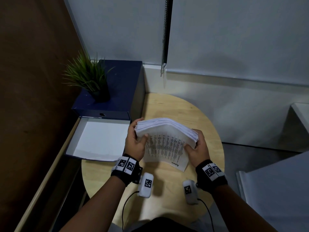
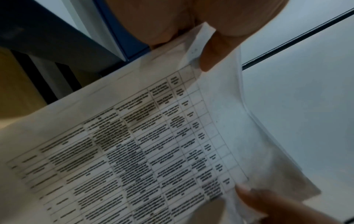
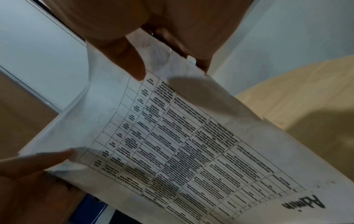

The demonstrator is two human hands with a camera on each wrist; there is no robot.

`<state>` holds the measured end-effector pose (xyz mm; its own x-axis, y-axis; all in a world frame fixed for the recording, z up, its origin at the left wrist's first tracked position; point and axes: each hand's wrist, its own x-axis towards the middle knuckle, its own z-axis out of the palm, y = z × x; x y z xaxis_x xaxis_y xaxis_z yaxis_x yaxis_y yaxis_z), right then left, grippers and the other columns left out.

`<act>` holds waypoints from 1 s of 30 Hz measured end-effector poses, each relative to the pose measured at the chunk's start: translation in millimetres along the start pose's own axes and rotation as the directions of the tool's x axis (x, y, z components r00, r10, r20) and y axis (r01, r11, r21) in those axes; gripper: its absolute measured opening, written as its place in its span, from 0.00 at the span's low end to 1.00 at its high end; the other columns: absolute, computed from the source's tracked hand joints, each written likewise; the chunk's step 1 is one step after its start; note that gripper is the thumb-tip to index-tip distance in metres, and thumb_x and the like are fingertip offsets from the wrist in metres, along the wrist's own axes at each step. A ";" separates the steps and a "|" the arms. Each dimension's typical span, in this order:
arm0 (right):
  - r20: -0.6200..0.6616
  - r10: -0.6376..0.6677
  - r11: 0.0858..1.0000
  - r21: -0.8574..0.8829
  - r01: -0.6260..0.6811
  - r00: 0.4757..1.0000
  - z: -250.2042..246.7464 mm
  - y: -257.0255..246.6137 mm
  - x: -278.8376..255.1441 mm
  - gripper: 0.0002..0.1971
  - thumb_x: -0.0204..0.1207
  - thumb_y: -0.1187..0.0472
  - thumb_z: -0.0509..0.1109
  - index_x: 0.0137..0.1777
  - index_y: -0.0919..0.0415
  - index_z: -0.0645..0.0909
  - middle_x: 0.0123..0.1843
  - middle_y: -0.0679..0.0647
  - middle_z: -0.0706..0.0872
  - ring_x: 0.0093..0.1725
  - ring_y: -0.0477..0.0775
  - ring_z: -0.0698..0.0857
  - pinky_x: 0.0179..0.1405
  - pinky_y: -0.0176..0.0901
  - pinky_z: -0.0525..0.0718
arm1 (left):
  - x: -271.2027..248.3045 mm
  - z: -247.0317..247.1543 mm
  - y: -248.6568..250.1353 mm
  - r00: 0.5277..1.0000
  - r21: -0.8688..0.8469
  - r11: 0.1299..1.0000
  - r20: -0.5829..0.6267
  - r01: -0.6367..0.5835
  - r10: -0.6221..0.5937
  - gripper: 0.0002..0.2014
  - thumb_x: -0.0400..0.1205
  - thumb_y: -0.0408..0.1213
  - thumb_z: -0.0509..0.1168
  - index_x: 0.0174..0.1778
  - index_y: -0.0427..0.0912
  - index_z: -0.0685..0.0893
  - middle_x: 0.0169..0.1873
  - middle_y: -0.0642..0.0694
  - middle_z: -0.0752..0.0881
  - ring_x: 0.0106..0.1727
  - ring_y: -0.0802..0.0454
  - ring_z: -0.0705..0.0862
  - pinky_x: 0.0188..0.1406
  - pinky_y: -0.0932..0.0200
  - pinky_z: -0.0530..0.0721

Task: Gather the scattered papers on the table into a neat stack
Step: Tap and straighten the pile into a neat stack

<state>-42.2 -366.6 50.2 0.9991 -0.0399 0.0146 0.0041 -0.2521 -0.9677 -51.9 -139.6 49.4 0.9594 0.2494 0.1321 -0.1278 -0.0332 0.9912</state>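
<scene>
A thick stack of printed papers (image 1: pixel 165 136) stands on edge, bowed, above the round wooden table (image 1: pixel 180 108). My left hand (image 1: pixel 136 143) grips the stack's left end, thumb on the near sheet. My right hand (image 1: pixel 198 148) grips the right end the same way. The near sheet carries a printed table and the word "Admin" (image 3: pixel 303 203). In the left wrist view my left hand (image 2: pixel 206 50) pinches the papers (image 2: pixel 153 144) at the top. The right wrist view has my right hand (image 3: pixel 151 60) pinching the papers (image 3: pixel 182 144), with the left hand's fingers (image 3: pixel 38 160) at lower left.
An open blue box (image 1: pixel 100 139) with a white inside lies left of the table, its blue lid part (image 1: pixel 117 87) behind it. A potted grass plant (image 1: pixel 90 77) stands on that lid part. A white ledge (image 1: pixel 301 114) is at right. A blind chain (image 1: pixel 164 36) hangs behind.
</scene>
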 end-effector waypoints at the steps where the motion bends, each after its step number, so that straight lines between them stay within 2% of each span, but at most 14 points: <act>1: 0.004 0.002 1.000 -0.002 -0.002 1.000 0.5 -0.4 1.2 0.25 0.70 0.76 0.68 0.57 0.46 0.72 0.48 0.45 0.85 0.45 0.38 0.85 0.46 0.37 0.84 | 1.0 1.3 0.7 1.000 0.005 1.000 0.005 -0.005 0.005 0.28 0.77 0.25 0.66 0.71 0.51 0.72 0.66 0.59 0.80 0.68 0.54 0.80 0.69 0.53 0.78; 3: 0.010 0.006 1.000 -0.001 -0.006 1.000 1.6 -1.6 2.8 0.24 0.70 0.78 0.68 0.59 0.51 0.72 0.46 0.45 0.85 0.42 0.36 0.85 0.43 0.34 0.84 | 2.2 2.6 0.3 1.000 0.032 0.999 0.007 -0.004 0.004 0.31 0.78 0.20 0.65 0.75 0.47 0.69 0.67 0.58 0.79 0.68 0.55 0.80 0.69 0.55 0.78; 7: 0.009 -0.011 1.000 0.000 0.011 1.000 -0.3 -3.7 6.1 0.22 0.69 0.79 0.67 0.57 0.56 0.73 0.45 0.44 0.84 0.40 0.32 0.84 0.39 0.25 0.81 | 6.9 3.6 -0.7 1.000 0.016 1.000 0.015 -0.001 0.001 0.36 0.77 0.15 0.63 0.79 0.44 0.64 0.69 0.43 0.78 0.69 0.50 0.79 0.69 0.56 0.79; 11: 0.031 -0.038 0.999 -0.013 0.039 0.999 -2.3 -4.9 8.6 0.18 0.70 0.77 0.68 0.53 0.55 0.74 0.44 0.46 0.84 0.39 0.32 0.83 0.38 0.24 0.80 | 15.1 -1.4 -4.3 0.998 0.029 0.999 0.040 0.041 -0.042 0.40 0.74 0.12 0.62 0.79 0.48 0.64 0.71 0.43 0.76 0.70 0.50 0.78 0.70 0.58 0.77; 13: 0.043 -0.038 0.999 -0.019 0.039 0.998 -2.5 -6.5 10.4 0.19 0.73 0.75 0.70 0.50 0.49 0.75 0.42 0.46 0.84 0.38 0.32 0.83 0.39 0.28 0.82 | 23.3 -8.8 -9.4 0.990 0.002 0.992 0.057 0.129 -0.129 0.39 0.73 0.17 0.66 0.78 0.48 0.65 0.73 0.42 0.75 0.71 0.48 0.77 0.72 0.53 0.76; 15: 0.042 -0.024 1.000 -0.016 0.025 0.999 -3.8 -4.3 12.0 0.18 0.74 0.71 0.72 0.49 0.43 0.75 0.43 0.46 0.86 0.41 0.38 0.85 0.44 0.38 0.85 | 32.3 -16.3 -17.7 0.972 -0.005 0.976 0.091 0.218 -0.217 0.35 0.73 0.26 0.69 0.77 0.45 0.68 0.69 0.42 0.80 0.69 0.46 0.79 0.73 0.45 0.76; 17: 0.032 -0.010 1.000 0.004 0.009 0.999 -5.1 -3.7 11.3 0.16 0.75 0.67 0.72 0.50 0.42 0.77 0.45 0.46 0.87 0.45 0.44 0.86 0.50 0.47 0.86 | 36.6 -18.9 -22.6 0.958 0.080 0.967 0.135 0.244 -0.253 0.30 0.78 0.29 0.69 0.76 0.43 0.69 0.66 0.43 0.82 0.67 0.46 0.80 0.72 0.42 0.77; 20: 0.003 0.027 0.999 0.046 -0.027 1.000 -1.2 -4.5 9.3 0.15 0.78 0.62 0.70 0.63 0.50 0.76 0.56 0.45 0.86 0.56 0.46 0.86 0.60 0.48 0.83 | 32.9 -9.9 -22.2 0.964 0.230 0.952 0.127 0.201 -0.234 0.23 0.84 0.35 0.64 0.73 0.48 0.66 0.63 0.44 0.82 0.66 0.45 0.81 0.66 0.49 0.79; 22: -0.034 0.049 0.999 0.007 -0.049 0.998 4.7 -8.8 8.8 0.23 0.81 0.60 0.66 0.75 0.57 0.67 0.62 0.43 0.78 0.62 0.45 0.79 0.64 0.42 0.76 | 24.6 2.8 -14.0 0.985 0.370 0.922 0.076 0.114 -0.152 0.17 0.85 0.38 0.60 0.67 0.43 0.65 0.55 0.44 0.82 0.58 0.43 0.83 0.57 0.52 0.81; 23: -0.056 0.053 0.998 -0.009 -0.054 0.997 7.9 -11.5 8.7 0.24 0.82 0.59 0.64 0.77 0.59 0.64 0.62 0.44 0.76 0.63 0.46 0.76 0.64 0.41 0.73 | 18.8 10.2 -9.3 0.993 0.391 0.916 0.042 0.087 -0.113 0.15 0.86 0.36 0.59 0.65 0.40 0.64 0.52 0.44 0.81 0.55 0.44 0.83 0.53 0.53 0.80; 25: -0.080 0.046 0.999 -0.014 -0.047 0.996 11.6 -13.3 8.0 0.23 0.83 0.58 0.62 0.76 0.58 0.63 0.60 0.45 0.77 0.64 0.49 0.77 0.63 0.41 0.74 | 4.6 21.8 0.5 0.998 0.346 0.936 -0.029 0.065 -0.059 0.13 0.87 0.33 0.56 0.65 0.37 0.63 0.50 0.47 0.80 0.51 0.46 0.82 0.49 0.55 0.79; 27: -0.085 0.074 0.997 -0.022 -0.076 0.994 12.0 -12.9 3.4 0.23 0.82 0.59 0.63 0.76 0.58 0.64 0.59 0.45 0.76 0.62 0.47 0.76 0.63 0.40 0.73 | -8.0 24.8 4.1 0.996 0.305 0.949 -0.059 0.080 -0.065 0.14 0.87 0.32 0.56 0.67 0.37 0.63 0.48 0.52 0.80 0.49 0.49 0.81 0.49 0.57 0.78; 29: -0.079 0.096 0.995 -0.011 -0.097 0.992 9.3 -4.4 -1.4 0.21 0.80 0.60 0.67 0.72 0.53 0.68 0.59 0.46 0.79 0.63 0.51 0.80 0.65 0.47 0.78 | -16.5 21.9 6.0 0.994 0.244 0.963 -0.030 0.111 -0.107 0.20 0.85 0.37 0.61 0.70 0.39 0.63 0.52 0.53 0.80 0.53 0.51 0.82 0.50 0.60 0.79; 30: -0.078 0.086 0.996 0.004 -0.086 0.993 7.5 -2.1 -3.7 0.20 0.78 0.60 0.70 0.68 0.51 0.69 0.59 0.47 0.82 0.63 0.53 0.82 0.65 0.51 0.81 | -17.1 17.9 6.5 0.994 0.211 0.972 -0.016 0.105 -0.104 0.23 0.83 0.42 0.65 0.70 0.42 0.64 0.54 0.53 0.81 0.54 0.56 0.83 0.49 0.64 0.81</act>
<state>-45.6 -358.7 50.3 0.9893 -0.1370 -0.0493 -0.0819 -0.2435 -0.9664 -64.6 -161.4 53.6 0.9634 0.2665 0.0281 0.0296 -0.2104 0.9772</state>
